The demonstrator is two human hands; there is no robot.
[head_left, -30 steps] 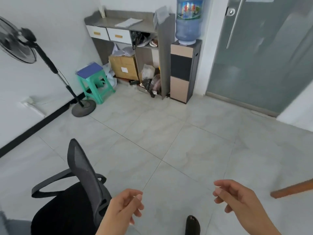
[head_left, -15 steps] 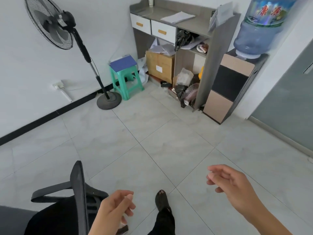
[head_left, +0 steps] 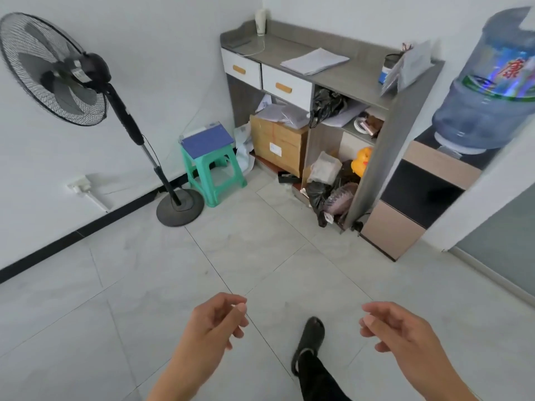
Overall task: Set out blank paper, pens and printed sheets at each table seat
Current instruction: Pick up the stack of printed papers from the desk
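Now both hands sit low in the frame, the left hand [head_left: 216, 324] and the right hand [head_left: 398, 331], fingers loosely curled, holding nothing. The paper stack [head_left: 315, 61] lies flat on the cabinet [head_left: 359, 78] top, upper right of centre, its long axis running lower left to upper right.
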